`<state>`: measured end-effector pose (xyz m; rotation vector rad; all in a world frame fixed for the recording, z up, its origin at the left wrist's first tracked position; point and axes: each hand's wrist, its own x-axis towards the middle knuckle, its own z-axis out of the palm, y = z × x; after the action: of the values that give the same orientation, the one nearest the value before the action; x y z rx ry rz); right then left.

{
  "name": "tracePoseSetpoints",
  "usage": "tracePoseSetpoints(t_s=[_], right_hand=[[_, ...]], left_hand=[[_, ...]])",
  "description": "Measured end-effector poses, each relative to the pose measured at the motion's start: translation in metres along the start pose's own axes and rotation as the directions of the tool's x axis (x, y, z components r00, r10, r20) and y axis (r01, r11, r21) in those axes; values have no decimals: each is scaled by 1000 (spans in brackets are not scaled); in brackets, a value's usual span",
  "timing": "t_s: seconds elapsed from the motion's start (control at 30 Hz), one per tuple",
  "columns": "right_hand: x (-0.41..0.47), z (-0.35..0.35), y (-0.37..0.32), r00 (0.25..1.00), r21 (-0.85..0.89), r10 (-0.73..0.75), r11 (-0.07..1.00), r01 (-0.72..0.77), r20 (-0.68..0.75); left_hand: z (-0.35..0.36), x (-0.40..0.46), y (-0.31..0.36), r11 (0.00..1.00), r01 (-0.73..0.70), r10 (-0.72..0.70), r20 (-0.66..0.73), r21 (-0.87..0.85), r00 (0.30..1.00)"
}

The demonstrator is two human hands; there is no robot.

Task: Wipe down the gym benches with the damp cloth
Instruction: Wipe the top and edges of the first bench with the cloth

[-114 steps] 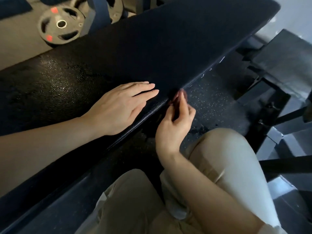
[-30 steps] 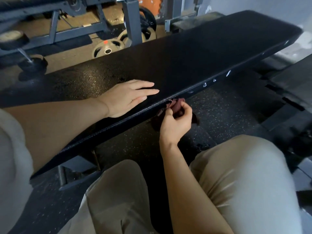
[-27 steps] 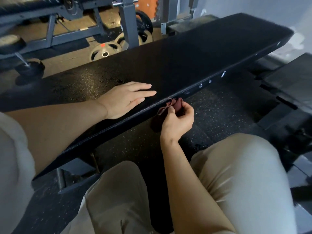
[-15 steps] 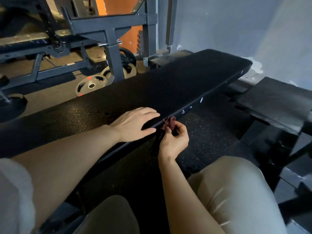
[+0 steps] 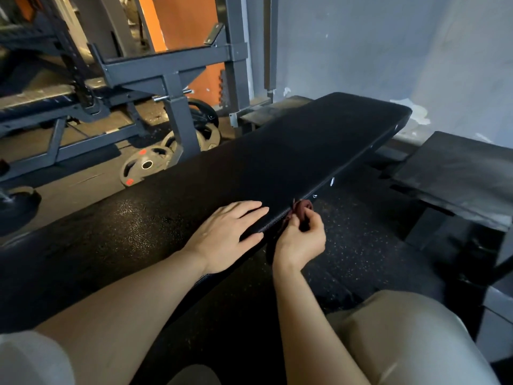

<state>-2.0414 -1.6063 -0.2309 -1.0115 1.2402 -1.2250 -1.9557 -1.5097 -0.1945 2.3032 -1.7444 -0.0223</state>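
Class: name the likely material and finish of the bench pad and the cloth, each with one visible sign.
Bench pad: probably vinyl or faux leather, black; pebbled grain glints.
Cloth: soft woven fabric, dark maroon, matte; it bunches in the right hand.

Dim gym light, soft blur, wide-angle bend at edges.

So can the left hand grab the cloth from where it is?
Probably yes. The left hand lies flat on the bench just beside the cloth, which the right hand pinches at the bench's edge; nothing sits between them.
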Motion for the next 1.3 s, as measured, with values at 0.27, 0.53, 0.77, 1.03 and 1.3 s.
tracePoseSetpoints(t_s=[0.27, 0.53, 0.77, 1.03, 1.3], right_hand=[[-52, -20, 20, 983, 53, -67, 997, 59, 169], [3, -11, 9, 993, 139, 18, 990, -34, 113], [-42, -13, 29, 987, 89, -65, 995, 52, 148], [-24, -13, 27, 992, 57, -48, 998, 42, 114], [-10, -9, 22, 984, 78, -160, 985, 154, 79]], left_hand=[[1, 0, 0, 1000, 3, -3, -14, 4, 1000], [1, -1, -2, 999, 3, -4, -10, -34, 1000], [2, -1, -5, 1000, -2, 2, -18, -17, 1000], [0, -2, -2, 1000, 15, -15, -13, -10, 1000], [2, -1, -2, 1000, 13, -13, -13, -2, 1000]])
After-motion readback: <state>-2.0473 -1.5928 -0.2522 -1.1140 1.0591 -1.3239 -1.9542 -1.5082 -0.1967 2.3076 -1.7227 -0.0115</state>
